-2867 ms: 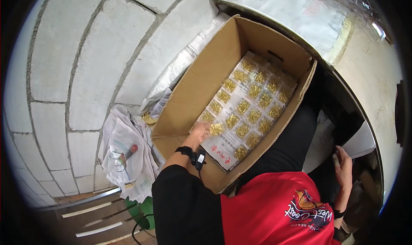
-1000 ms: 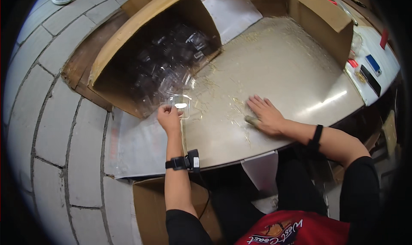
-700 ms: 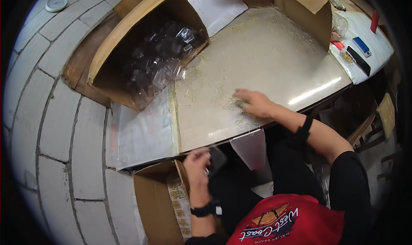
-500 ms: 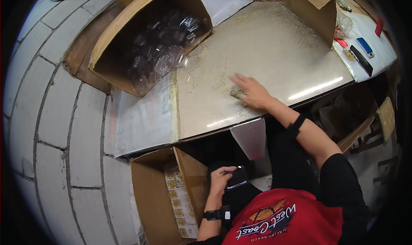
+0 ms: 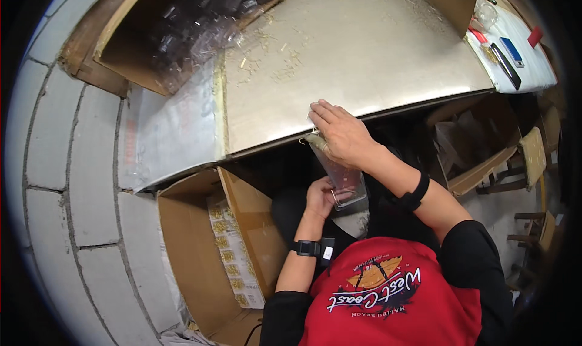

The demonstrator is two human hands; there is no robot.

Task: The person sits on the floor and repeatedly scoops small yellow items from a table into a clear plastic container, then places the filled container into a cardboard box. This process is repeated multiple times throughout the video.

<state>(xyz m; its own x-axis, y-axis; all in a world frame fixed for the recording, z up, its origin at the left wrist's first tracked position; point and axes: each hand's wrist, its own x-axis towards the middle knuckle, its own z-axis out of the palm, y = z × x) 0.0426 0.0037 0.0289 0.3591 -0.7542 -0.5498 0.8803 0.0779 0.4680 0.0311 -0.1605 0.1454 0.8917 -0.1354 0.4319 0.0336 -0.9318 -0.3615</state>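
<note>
My left hand (image 5: 321,198) is closed round a small clear plastic box (image 5: 352,201), with its fingers along the box's side. The box is below the table's front edge, at the lower end of a tapered translucent chute (image 5: 339,175). Right at the edge, above the chute, is my right hand (image 5: 344,137), fingers stretched out together and a greenish cover on the thumb. A few small gold-coloured metal hooks (image 5: 302,141) show beside that thumb; any under the palm are hidden. More thin gold pieces (image 5: 287,72) lie scattered on the tabletop (image 5: 376,55).
A tipped carton (image 5: 130,33) of clear plastic boxes (image 5: 200,21) stands at the far left. Below, another carton (image 5: 191,249) contains packed boxes of gold pieces (image 5: 233,270). At right are a blue device (image 5: 512,52), a black object (image 5: 505,66) and wooden stools (image 5: 533,158).
My right hand has come from the tabletop to the front edge, bringing gold hooks. My left hand has raised the clear box to the chute's lower end. The view has shifted.
</note>
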